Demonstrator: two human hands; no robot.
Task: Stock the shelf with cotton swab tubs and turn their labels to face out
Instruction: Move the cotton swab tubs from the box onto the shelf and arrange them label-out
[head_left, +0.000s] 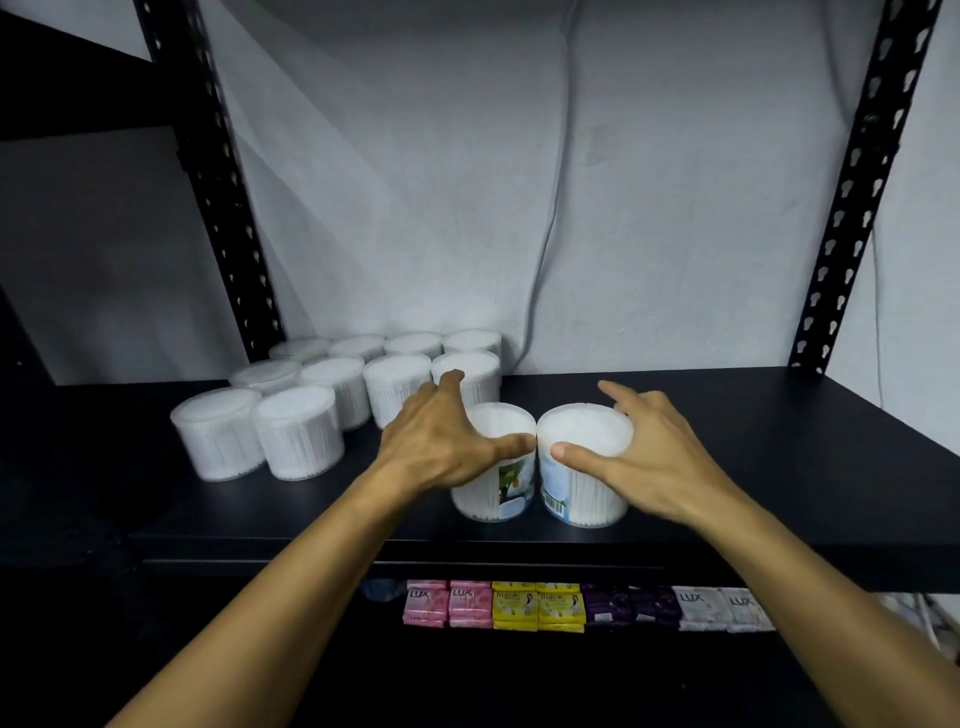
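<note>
Two clear tubs (540, 462) | white swabs | labels facing inward

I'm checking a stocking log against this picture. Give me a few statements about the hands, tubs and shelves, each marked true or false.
1. Each hand rests on its own tub. True: left hand on the left front tub, right hand on the right front tub.
2. The two front tubs stand far apart. False: they stand side by side, almost touching.
3. More tubs stand in rows behind and to the left. True.
4. The lower shelf holds bottles. False: it holds soap packs.
</note>
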